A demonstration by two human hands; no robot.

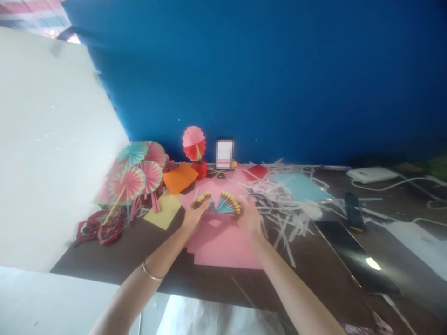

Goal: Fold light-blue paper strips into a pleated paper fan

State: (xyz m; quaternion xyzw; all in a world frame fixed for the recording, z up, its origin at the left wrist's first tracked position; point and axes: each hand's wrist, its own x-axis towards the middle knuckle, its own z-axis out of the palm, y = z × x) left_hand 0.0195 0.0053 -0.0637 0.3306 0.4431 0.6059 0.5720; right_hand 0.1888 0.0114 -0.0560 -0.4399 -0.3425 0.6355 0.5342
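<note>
A small pleated paper fan (227, 204), blue with yellow and red bands along its outer edge, is spread between my hands above pink paper sheets (223, 246). My left hand (195, 213) is closed on the fan's left side, fingers over the folds. At the opposite edge, my right hand (249, 217) is closed about the fan's right end; motion blurs its fingers. The fan dips in a V at its middle.
Finished paper fans (127, 184) stand at left beside red scissors (99, 227). Yellow paper (163, 211) and orange paper (180, 177) lie nearby. White paper strips (289, 223) litter the right, before a phone (352, 256) and a white power bank (372, 175). A blue partition (261, 79) rises behind.
</note>
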